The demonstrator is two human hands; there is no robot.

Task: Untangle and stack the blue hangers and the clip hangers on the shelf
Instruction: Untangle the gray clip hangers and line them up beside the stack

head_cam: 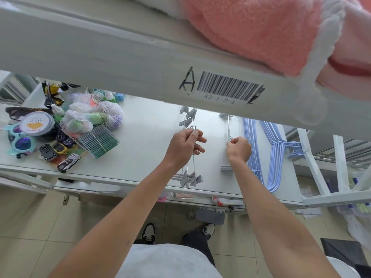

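**Clip hangers being held over the shelf, one group in each hand**

A bundle of grey clip hangers [189, 149] is being gripped by the left hand [185, 145] at the centre of the view. The fingers are being kept closed around the metal hooks at the middle of the bundle, at about 12 o'clock from the knuckles. The bars are running from 12 o'clock to 6 o'clock through the fist, with grey clips showing at both ends.

A single grey clip hanger [228, 135] is being pinched by the right hand [240, 150], at 3 o'clock from the left hand and apart from it. The fingers are being held closed on the middle of its bar; one clip is showing at 6 o'clock below the wrist, the far end under the upper shelf rail [120, 63].

A stack of blue hangers [267, 157] is lying nested on the white shelf [152, 125], at 3 o'clock from the right hand and just beside it.

At 9 o'clock on the shelf, yarn bundles [94, 115], toy cars [60, 155], blue sunglasses [21, 143] and a round tub [37, 123] are being stored together, well apart from the hangers. A pink fleece [261, 27] is lying on the upper level at 1 o'clock.
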